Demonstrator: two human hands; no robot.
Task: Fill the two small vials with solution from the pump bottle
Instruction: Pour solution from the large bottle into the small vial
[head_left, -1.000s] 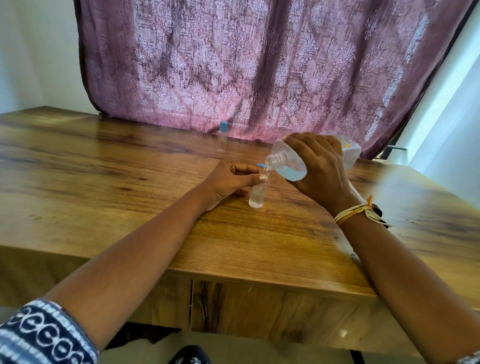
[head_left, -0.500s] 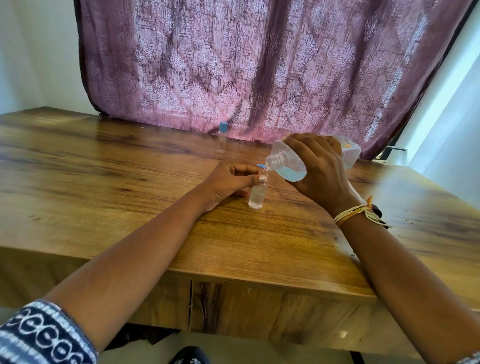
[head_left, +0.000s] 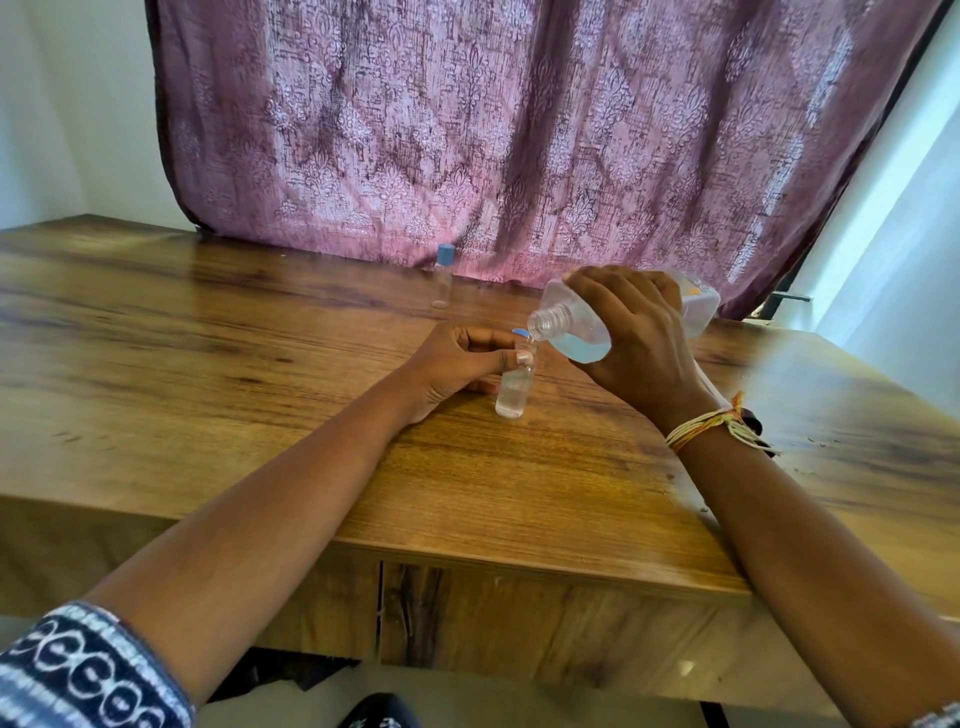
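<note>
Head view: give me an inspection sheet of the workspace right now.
Surface: wooden table, bare apart from the job's things.
Job's things: open vial upright, partly filled; capped vial upright near the curtain; bottle tilted, open mouth over the open vial.
Clutter: nothing seen.
Grips: left hand steadies the open vial, a blue cap at its fingers; right hand holds the bottle.
Cables: nothing seen.
Surroundings: purple patterned curtain behind; pale walls.
</note>
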